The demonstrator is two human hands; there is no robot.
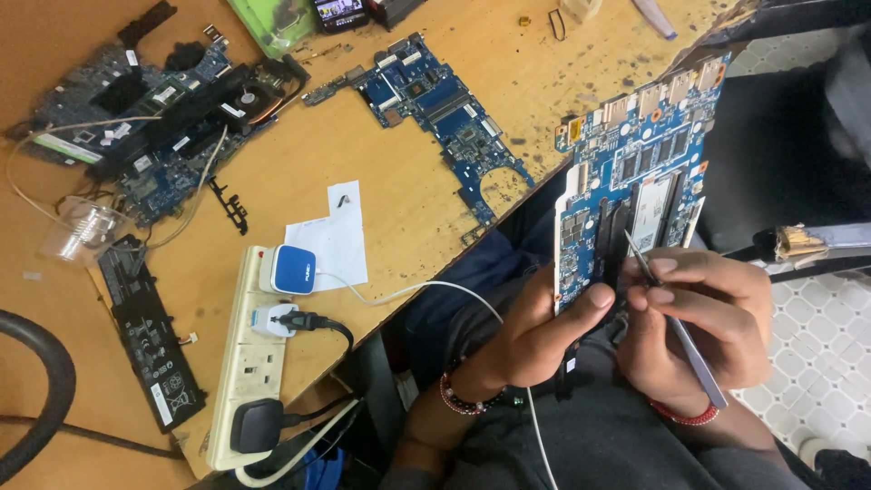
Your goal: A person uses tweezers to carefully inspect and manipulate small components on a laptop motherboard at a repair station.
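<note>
Wooden table [426, 191], stained at upper right. Upper left: dismantled circuit boards [154, 118]; upper centre: blue circuit board [445, 109]. Lower left: white power strip [249, 363], black battery [150, 331], clear plastic cup [82, 229]; centre: white paper [334, 238].

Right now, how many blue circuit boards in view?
3. One board held upright by the left hand, right hand with tweezers on it; one bare board on the table; one board with fan far left. More may be hidden under it.

Glossy blue circuit board [635, 172], metal tweezers [676, 331]

three circuit boards [635, 172], one power strip [249, 363], two hands [535, 340].
</note>
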